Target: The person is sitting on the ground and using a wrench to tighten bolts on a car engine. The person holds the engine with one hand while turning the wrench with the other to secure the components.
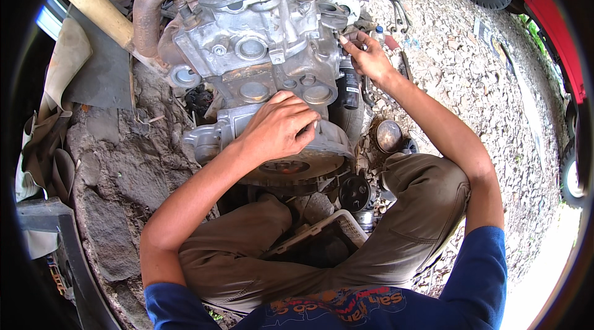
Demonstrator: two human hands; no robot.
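Gravel ground (470,64) carries a grey engine block (260,39); left hand (278,129) presses fingers curled on its housing, steadying it. Right hand (366,54) pinches a fitting at the block's side, grip narrow.

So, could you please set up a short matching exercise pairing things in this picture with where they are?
Things:
1. Left hand
2. Right hand
3. Rusty pipe
4. Red vehicle

Places:
A. upper right, on the gravel
B. resting on the lower engine housing
C. upper left of the engine
D. fingers at the engine's right side

Pairs: 1-B, 2-D, 3-C, 4-A
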